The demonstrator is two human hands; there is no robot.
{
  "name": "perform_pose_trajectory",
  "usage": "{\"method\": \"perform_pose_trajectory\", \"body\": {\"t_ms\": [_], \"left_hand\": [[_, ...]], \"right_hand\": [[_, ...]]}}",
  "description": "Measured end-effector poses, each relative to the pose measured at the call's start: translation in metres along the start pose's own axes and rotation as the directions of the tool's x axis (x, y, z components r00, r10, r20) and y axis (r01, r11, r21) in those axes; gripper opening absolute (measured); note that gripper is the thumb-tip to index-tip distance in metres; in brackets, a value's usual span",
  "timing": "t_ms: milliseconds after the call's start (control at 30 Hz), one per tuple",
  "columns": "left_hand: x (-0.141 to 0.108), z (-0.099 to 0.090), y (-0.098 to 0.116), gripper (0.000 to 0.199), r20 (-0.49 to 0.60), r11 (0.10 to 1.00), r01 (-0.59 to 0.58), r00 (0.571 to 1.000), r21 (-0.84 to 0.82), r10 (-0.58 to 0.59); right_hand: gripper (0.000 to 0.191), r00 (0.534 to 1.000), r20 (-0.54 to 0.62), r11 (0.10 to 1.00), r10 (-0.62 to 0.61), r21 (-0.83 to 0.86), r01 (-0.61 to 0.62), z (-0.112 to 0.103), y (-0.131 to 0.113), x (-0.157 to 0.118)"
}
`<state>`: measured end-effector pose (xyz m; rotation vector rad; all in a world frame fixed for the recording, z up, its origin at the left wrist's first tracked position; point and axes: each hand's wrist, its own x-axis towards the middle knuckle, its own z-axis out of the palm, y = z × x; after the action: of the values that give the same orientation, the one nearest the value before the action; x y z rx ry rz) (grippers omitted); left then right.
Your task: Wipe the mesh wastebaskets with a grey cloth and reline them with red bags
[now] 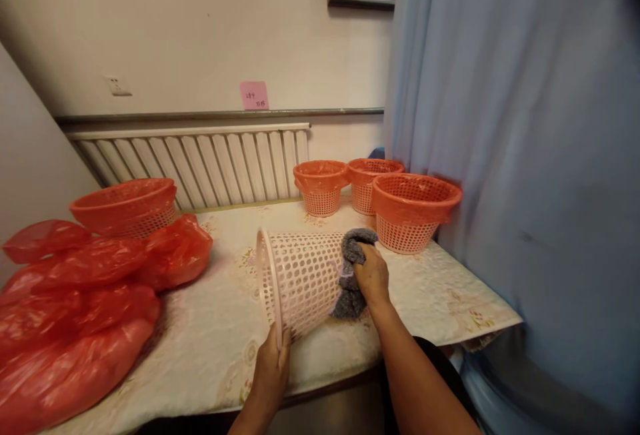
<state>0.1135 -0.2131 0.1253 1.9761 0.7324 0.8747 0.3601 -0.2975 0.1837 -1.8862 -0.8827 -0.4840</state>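
Note:
A pale pink plastic basket (307, 275) with a perforated wall lies tipped on its side above the table, its wide mouth facing left. My left hand (273, 361) grips the basket's rim at the lower front, thumb and fingers closed around the edge. At the basket's base end, my right hand (373, 275) is closed on a grey cloth (350, 305), which is bunched and pressed against the basket's bottom. Part of the cloth hangs down toward the tabletop. The right hand's fingertips are partly hidden in its folds.
Three baskets lined with red bags, a left one (321, 188), a back one (363, 195) and a nearer one (407, 228), stand at the right rear. Another lined basket (145, 218) and piled red plastic bags (100, 315) occupy the left. A blue curtain (525, 155) borders the flowered tablecloth (210, 341).

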Motion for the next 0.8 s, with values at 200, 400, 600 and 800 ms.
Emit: {"method": "perform_pose_trajectory", "body": {"t_ms": [200,400,600,800], "left_hand": [[-0.003,0.006,-0.018,0.032,0.114,0.994,-0.072,0.992,0.088,0.061],[-0.004,0.005,-0.021,0.029,0.176,0.983,-0.128,0.979,0.132,0.104],[-0.013,0.005,-0.019,0.029,0.181,0.989,-0.104,0.98,0.103,0.084],[-0.026,0.007,-0.032,0.034,0.21,0.989,-0.09,0.976,0.115,0.064]], "right_hand": [[0.046,0.994,0.005,0.994,-0.107,0.032,0.106,0.011,-0.02,-0.017],[0.053,0.868,0.1,0.841,-0.487,0.32,0.436,0.009,-0.095,-0.065],[0.045,0.823,0.11,0.801,-0.558,0.329,0.5,0.005,-0.104,-0.066],[0.051,0.943,0.06,0.935,-0.327,0.169,0.313,0.009,-0.045,-0.017]]}}
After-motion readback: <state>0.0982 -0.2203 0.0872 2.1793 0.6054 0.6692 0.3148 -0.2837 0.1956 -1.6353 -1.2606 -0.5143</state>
